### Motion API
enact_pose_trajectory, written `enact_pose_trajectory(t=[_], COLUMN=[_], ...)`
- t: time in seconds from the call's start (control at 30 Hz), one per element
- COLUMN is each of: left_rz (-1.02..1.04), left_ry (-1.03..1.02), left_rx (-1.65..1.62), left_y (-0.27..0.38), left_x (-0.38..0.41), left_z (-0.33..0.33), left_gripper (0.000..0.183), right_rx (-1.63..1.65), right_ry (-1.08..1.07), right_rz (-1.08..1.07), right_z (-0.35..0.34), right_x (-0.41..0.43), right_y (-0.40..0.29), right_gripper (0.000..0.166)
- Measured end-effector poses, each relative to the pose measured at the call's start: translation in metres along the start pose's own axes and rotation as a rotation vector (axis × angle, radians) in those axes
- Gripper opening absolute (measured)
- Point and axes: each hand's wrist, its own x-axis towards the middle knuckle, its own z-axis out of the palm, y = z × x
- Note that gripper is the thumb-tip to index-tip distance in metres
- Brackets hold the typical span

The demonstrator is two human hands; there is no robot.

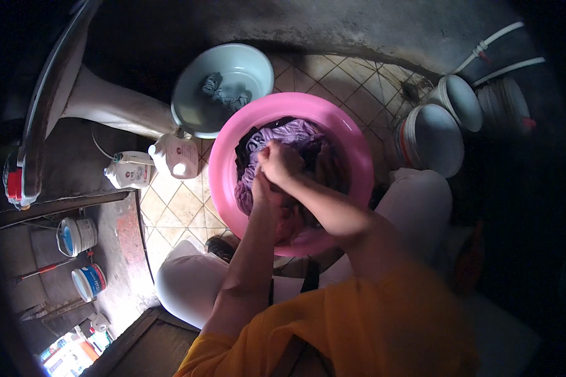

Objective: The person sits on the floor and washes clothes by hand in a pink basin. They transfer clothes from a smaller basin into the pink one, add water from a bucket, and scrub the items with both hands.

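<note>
A wide pink plastic basin (pixel 353 132) sits on the floor between my knees. Heaped in it are wet-looking clothes: a bunched purple cloth (pixel 292 132) on top, a reddish piece (pixel 290 221) nearer me and dark garments (pixel 328 174) at the right. Both hands meet over the heap, left of the basin's middle. My right hand (pixel 280 162) is curled in a fist on the purple cloth. Just below it, my left hand (pixel 261 186) is closed against the same cloth. The fingers mostly hide what is pinched between them.
Behind stands a pale basin (pixel 250 61) with a wet grey cloth (pixel 228 96) in it. White jugs (pixel 181 158) stand by the pedestal sink (pixel 113 108) on the left. White buckets (pixel 436 141) lie open-mouthed at right, near wall pipes (pixel 493 40). The floor is tiled (pixel 184 205).
</note>
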Motion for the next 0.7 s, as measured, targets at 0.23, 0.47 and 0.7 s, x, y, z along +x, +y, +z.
enact_pose_trajectory(t=[0.23,0.47,0.7], left_rz=[0.181,0.13,0.608], left_ry=[-0.328,0.116,0.702], left_rx=[-0.089,0.213,1.061], left_y=[0.027,0.031,0.056], left_x=[-0.011,-0.026,0.016], left_z=[-0.035,0.084,-0.008], left_gripper=[0.034,0.042,0.056], right_rx=[-0.585,0.142,-0.142], right_ry=[0.182,0.14,0.019], right_rz=[-0.198,0.085,-0.376], right_z=[0.08,-0.022,-0.017], right_x=[-0.045,0.109,0.102], right_y=[0.009,0.15,0.155], right_gripper=[0.024,0.019,0.031])
